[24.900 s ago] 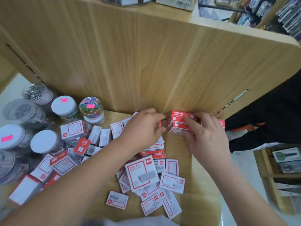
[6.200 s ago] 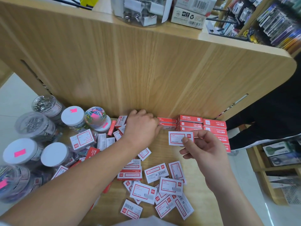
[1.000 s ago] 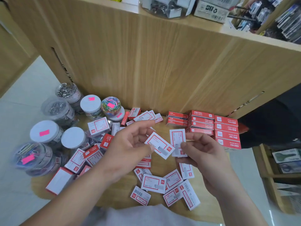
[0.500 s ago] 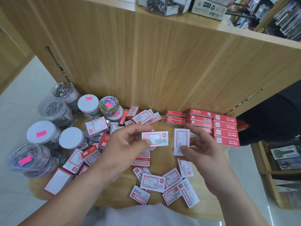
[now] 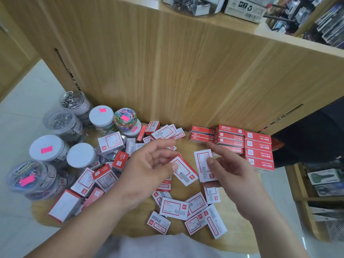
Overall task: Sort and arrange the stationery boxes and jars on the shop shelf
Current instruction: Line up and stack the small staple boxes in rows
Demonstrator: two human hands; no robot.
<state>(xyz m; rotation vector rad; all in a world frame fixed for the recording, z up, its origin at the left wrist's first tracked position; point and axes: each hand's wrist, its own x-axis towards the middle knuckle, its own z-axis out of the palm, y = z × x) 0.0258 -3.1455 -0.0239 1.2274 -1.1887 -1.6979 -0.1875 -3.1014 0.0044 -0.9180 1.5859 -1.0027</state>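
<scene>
Above the low wooden shelf (image 5: 188, 151), my left hand (image 5: 149, 170) pinches a red-and-white staple box (image 5: 185, 172) between thumb and fingers, tilted. Beside it, my right hand (image 5: 230, 170) holds a second staple box (image 5: 203, 164) upright by its lower end. Neat stacks of red boxes (image 5: 257, 151) stand against the back panel at the right, with a shorter stack (image 5: 201, 135) next to them. Several loose boxes (image 5: 175, 209) lie scattered below my hands and to the left (image 5: 104, 177). Jars of clips with white lids (image 5: 81, 155) crowd the left end.
The tall wooden back panel (image 5: 167, 71) rises behind the shelf, and on its top sit a tub of binder clips (image 5: 188, 5) and a carton (image 5: 243, 9). A dark-clothed person (image 5: 312, 135) stands at the right. Further shelving with packaged scissors (image 5: 323, 177) is lower right.
Both hands have shifted slightly lower and to the right with their boxes. The left box has turned from level to slanted, and the two boxes are now closer together.
</scene>
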